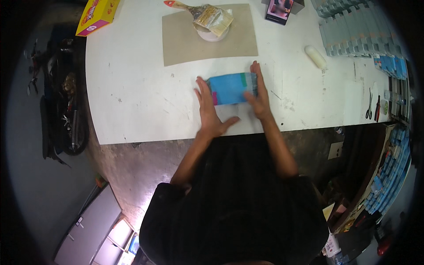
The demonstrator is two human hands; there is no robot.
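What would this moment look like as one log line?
left hand: open, left of blue block | right hand: open, at its right end | brush: on round container

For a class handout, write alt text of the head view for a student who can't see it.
A person's left hand and right hand frame the ends of a blue rectangular pack at a white table. Beyond it, a paintbrush lies across a round container on a beige sheet.

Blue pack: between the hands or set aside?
Between: the blue pack has the left hand at one end, the right hand at the other.
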